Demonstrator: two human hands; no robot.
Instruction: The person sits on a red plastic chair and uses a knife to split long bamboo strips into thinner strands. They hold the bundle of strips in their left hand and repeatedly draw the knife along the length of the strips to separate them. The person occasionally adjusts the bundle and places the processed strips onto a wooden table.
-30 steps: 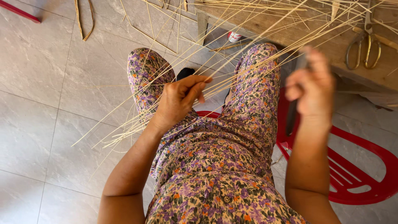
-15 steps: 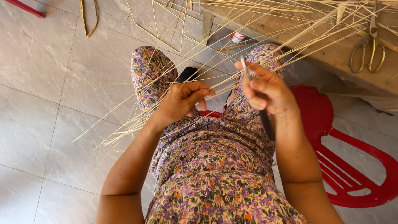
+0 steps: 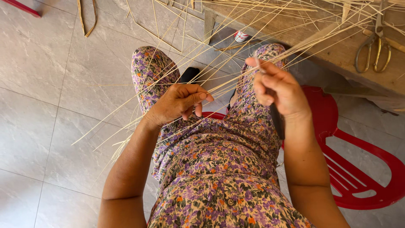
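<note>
Across the lap of the seated person, a fan of thin bamboo strips (image 3: 236, 80) runs from the wooden bench (image 3: 337, 50) at far right down to the tiled floor (image 3: 46, 105) at near left. Over the last second the right hand (image 3: 280, 88) has come in from the right and up toward the left one; it now sits raised over the right knee, so both hands work the same strips close together. It is clenched around a dark-handled knife (image 3: 276, 120), handle pointing down toward the red plastic chair (image 3: 350, 164), thumb and forefinger pinching a strip at the top. The left hand (image 3: 179, 103) has barely moved: wrist bent, fingers curled over the bundle of strips above the left thigh, grasping them. Scissors (image 3: 373, 48) lie on the bench, well apart.
</note>
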